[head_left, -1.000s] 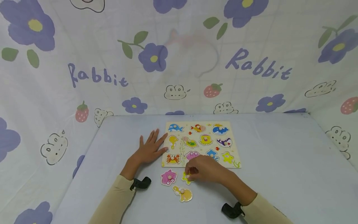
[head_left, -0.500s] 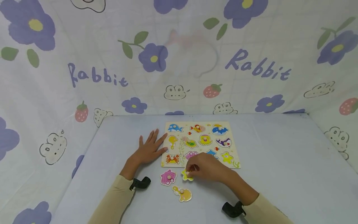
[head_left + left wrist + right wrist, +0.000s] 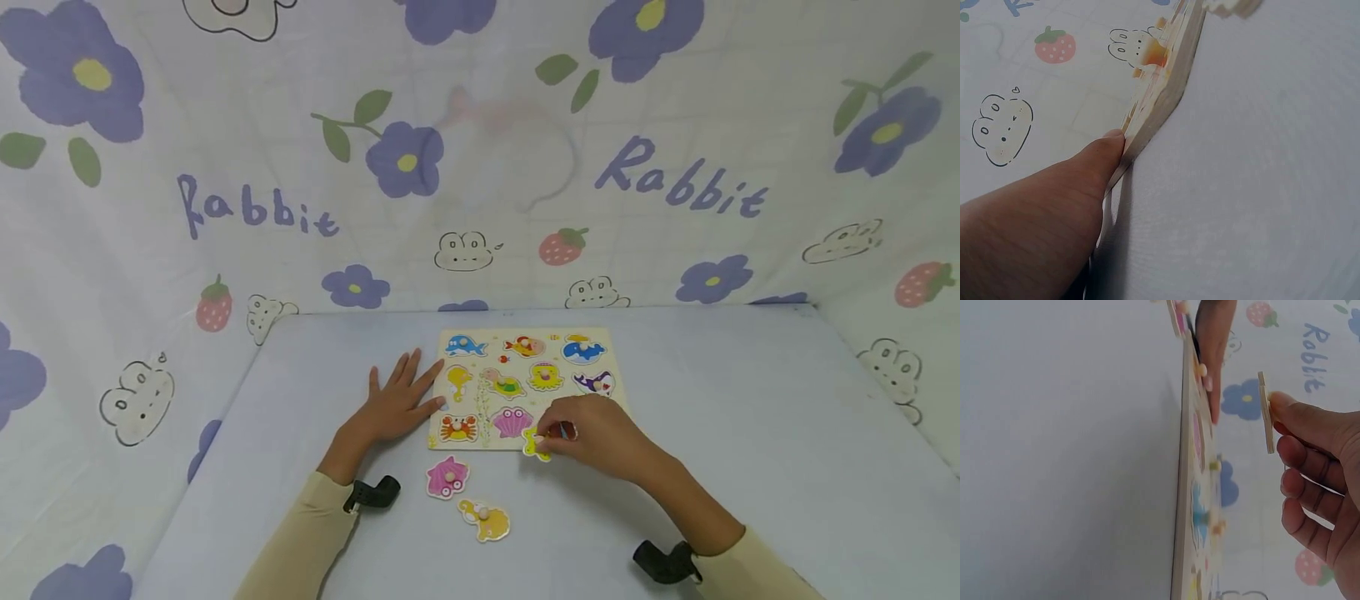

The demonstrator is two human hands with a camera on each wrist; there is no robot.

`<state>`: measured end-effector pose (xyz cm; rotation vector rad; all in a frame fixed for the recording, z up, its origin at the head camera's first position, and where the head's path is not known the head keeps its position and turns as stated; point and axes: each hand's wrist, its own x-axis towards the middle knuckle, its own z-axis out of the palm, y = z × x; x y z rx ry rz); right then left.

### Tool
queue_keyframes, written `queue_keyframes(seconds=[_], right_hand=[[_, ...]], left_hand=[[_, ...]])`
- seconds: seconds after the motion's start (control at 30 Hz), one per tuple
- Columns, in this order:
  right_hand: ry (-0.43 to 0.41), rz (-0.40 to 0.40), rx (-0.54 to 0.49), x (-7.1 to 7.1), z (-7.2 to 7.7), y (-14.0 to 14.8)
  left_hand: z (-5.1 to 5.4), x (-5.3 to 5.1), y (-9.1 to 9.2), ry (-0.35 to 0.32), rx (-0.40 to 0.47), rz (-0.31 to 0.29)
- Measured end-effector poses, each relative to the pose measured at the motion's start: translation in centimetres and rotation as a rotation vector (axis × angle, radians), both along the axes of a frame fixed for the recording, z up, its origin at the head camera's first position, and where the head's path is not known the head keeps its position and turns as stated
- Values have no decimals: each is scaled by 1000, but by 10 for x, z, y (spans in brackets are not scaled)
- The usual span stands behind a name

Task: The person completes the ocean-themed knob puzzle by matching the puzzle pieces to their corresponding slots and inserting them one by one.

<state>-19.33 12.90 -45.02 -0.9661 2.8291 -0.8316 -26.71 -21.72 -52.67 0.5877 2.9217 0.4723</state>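
My left hand [image 3: 393,408] lies with fingers spread and straight at the left side of a wooden peg puzzle board [image 3: 497,335]; its thumb touches the board's edge in the left wrist view. With thumb and fingertips my right hand [image 3: 596,433] pinches a yellow starfish puzzle piece [image 3: 532,445], raised over the board's front edge. That piece appears edge-on in the right wrist view, apart from the board, the knob hidden by the fingers. A pink shell piece [image 3: 447,477] and a yellow seahorse-like piece [image 3: 483,521] lie on the table before the board.
Knobbed sea-animal pieces sit in the board, among them a crab [image 3: 458,427], an octopus [image 3: 545,376] and a turtle [image 3: 506,384]. My right hand covers the board's front right part. A patterned curtain [image 3: 480,200] stands behind the white table [image 3: 750,417].
My right hand has lifted the starfish piece off the table and moved it right and up to the board's front edge. The left hand stays in place. The view has shifted slightly.
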Motion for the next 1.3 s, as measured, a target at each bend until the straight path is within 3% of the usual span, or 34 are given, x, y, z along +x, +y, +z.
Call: queue_keyframes(seconds=[0.3, 0.53, 0.9, 1.3], right_hand=[[2, -103, 6, -5, 0, 30], [-11, -134, -42, -10, -8, 46], [-57, -191, -40, -19, -21, 62], [-66, -248, -20, -24, -27, 72]], left_hand=[[0, -1, 0, -8, 5, 2], [-1, 0, -2, -9, 11, 3], [0, 1, 0, 0, 11, -3], [-1, 0, -2, -3, 8, -3]])
